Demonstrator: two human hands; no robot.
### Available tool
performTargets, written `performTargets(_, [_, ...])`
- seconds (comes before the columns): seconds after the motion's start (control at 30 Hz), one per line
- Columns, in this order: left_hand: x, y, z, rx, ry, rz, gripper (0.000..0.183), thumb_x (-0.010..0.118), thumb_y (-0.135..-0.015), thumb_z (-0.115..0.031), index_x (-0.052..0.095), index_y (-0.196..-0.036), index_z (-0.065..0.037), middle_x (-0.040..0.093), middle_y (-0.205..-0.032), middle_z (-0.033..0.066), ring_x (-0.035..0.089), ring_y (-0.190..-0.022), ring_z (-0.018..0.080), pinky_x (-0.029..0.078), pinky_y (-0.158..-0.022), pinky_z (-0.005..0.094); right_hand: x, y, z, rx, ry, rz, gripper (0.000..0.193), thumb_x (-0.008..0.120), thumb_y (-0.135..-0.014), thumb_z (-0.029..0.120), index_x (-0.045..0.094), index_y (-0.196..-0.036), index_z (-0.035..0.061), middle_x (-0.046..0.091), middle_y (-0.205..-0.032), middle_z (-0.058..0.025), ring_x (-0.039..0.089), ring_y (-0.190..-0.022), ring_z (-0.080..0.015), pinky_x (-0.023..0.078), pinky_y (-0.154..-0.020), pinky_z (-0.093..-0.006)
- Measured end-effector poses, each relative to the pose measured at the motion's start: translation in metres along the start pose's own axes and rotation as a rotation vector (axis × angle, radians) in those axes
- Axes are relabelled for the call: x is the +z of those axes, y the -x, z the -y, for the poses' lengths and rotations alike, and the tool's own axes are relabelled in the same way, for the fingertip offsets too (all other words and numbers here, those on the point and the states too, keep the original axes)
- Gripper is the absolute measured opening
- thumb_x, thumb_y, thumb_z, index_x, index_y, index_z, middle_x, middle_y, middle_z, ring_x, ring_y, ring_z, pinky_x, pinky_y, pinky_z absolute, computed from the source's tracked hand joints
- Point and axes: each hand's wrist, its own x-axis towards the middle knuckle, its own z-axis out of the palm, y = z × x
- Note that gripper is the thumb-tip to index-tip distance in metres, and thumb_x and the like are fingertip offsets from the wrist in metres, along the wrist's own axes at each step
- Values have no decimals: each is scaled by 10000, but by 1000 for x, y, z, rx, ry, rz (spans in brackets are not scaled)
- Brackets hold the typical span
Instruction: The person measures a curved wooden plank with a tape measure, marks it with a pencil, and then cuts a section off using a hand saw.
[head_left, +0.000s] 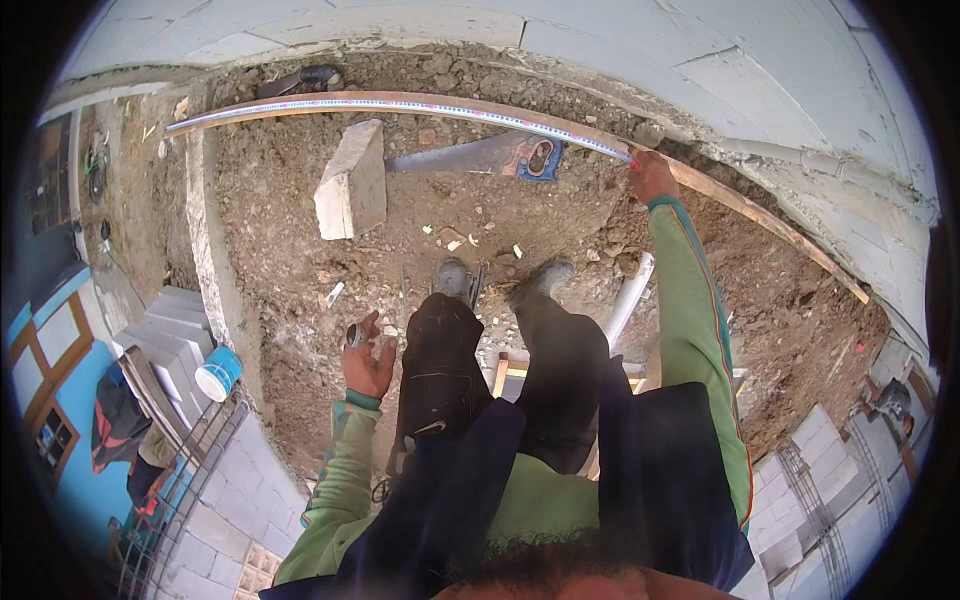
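My right hand (653, 178) is closed at the right end of an extended tape measure (430, 106), a bit of red showing at the fingers. The pale blade runs leftward along a long wooden board (765, 215), reaching its far left end. My left hand (368, 365) is down by my left knee, its fingers curled around a small dark grey rounded object (354, 335) that I cannot identify. Below the board lies a handsaw (455, 157) with a blue and wooden handle. Its blade tip meets a pale, rough block (350, 190).
Light block walls (610, 45) rise beyond the board. A white pipe (630, 297) lies right of my boots. At left are a concrete strip (205, 225), stacked blocks (165, 335), a blue-white bucket (218, 374) and a steel rebar cage (185, 475). A dark-handled tool (300, 80) lies behind the board.
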Motion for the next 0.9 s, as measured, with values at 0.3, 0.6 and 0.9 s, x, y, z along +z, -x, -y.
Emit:
performTargets(0.3, [146,-322,4,581,-686,-49,1002,807,-796,-260,226,-1604,-146,196,-1648,111,206,-1529,326,276,-1178,573,72,-14,-143,132,131,-148,470,651,-923,243,592,-1388,277,569,-1371,-99,525,-1293,-313,501,-1019,-462])
performTargets(0.6, [223,-433,-63,657,-925,47,991,777,-826,-363,201,-1608,-164,318,-1597,118,307,-1489,288,283,-1198,498,128,-18,-171,212,147,-442,439,607,-945,228,592,-1369,342,539,-1421,-83,506,-1325,-301,524,-1005,-470])
performTargets(0.9, [244,-490,-13,888,-1022,-122,452,579,-863,-38,573,-1314,-58,613,-1290,176,620,-1183,397,464,-1037,506,157,-23,-154,140,143,-660,428,557,-936,131,612,-1348,236,530,-1401,-143,486,-1311,-365,513,-989,-479])
